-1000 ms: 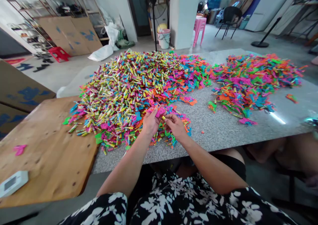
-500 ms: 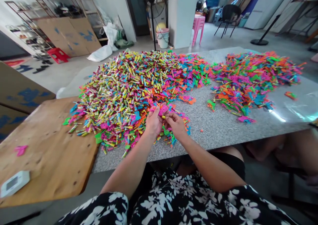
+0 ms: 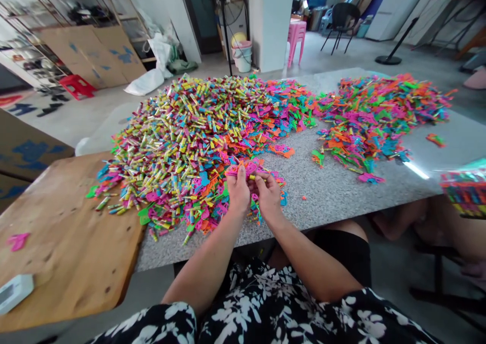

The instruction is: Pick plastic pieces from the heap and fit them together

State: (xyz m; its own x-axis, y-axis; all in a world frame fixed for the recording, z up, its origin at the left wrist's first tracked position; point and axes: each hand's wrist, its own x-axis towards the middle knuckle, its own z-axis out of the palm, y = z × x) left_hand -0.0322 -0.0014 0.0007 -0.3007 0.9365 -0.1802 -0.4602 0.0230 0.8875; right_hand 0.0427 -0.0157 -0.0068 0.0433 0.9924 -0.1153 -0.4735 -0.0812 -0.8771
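My left hand (image 3: 239,192) is closed, thumb up, around a pink plastic piece (image 3: 251,167) with a perforated, lattice-like face. Right beside it, my right hand (image 3: 269,196) pinches a small yellow tube (image 3: 252,178) against the pink piece. The fingertips of both hands nearly meet, and they partly hide how the two parts join. Just beyond the hands rises a large heap of small shiny yellow, red and blue tubes (image 3: 182,126). Orange, pink, green and blue plastic pieces (image 3: 261,123) lie mixed along its right side.
A second heap of coloured pieces (image 3: 383,111) lies on the right of the speckled grey table (image 3: 304,182). On the wooden board (image 3: 76,242) at left are a pink piece (image 3: 18,241) and a white device (image 3: 15,293). Another person's legs (image 3: 429,222) show at right.
The view has shifted slightly. My hands stay together, with the right fingers still at the yellow tube. A bundle of coloured pieces has appeared at the right edge.
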